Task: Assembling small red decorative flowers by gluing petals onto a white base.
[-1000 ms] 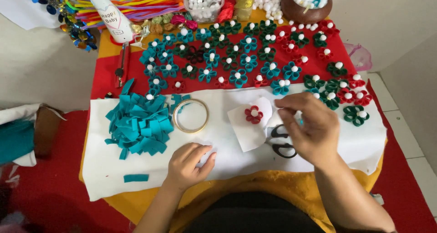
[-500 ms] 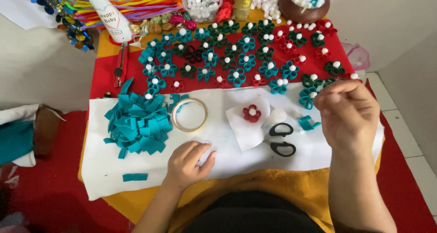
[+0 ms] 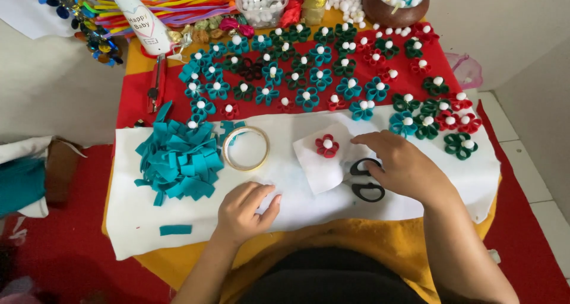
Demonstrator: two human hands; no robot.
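Fingers (image 3: 365,139) of the right hand (image 3: 404,167) lie loosely stretched toward ten o'clock, clasping nothing, their tips resting at the edge of a white square (image 3: 317,164). On that square, just at nine o'clock of the fingertips, sits a red flower (image 3: 326,145) with a white bead. Black scissors (image 3: 367,182) lie partly under the palm, at seven o'clock. The left hand (image 3: 242,212) rests flat on the white sheet (image 3: 148,227), fingers half curled, empty. At twelve o'clock of it lies a tape ring (image 3: 245,148); at ten o'clock, a heap of teal strips (image 3: 178,160). Finished flowers (image 3: 309,72) in teal, green and red fill the red cloth (image 3: 133,102) of the worktop at twelve o'clock.
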